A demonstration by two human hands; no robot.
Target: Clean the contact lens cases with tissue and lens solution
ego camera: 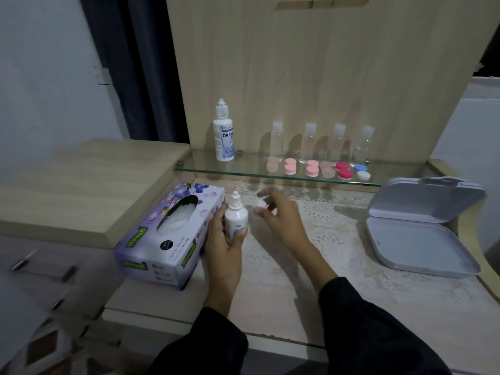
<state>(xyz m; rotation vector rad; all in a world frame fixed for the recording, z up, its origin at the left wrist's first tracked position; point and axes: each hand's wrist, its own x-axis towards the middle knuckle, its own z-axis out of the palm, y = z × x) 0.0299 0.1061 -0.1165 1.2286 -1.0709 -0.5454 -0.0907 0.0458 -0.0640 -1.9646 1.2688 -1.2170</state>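
Pale item [262, 204] in R hand [281, 220] motion-blurred, drawer handles [24, 259] smeared, tissue box [197, 212] print illegible

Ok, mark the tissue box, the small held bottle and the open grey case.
tissue box [151, 235]: head view, printed top face.
small bottle [236, 216]: head view, white body.
grey case [416, 247]: head view, inside of base.

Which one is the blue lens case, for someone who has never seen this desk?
Find the glass shelf on the wooden back panel, where small round lens cases lie in a row. The blue lens case ends the row on the right, next to the red case; it alone has one blue cap and one white.
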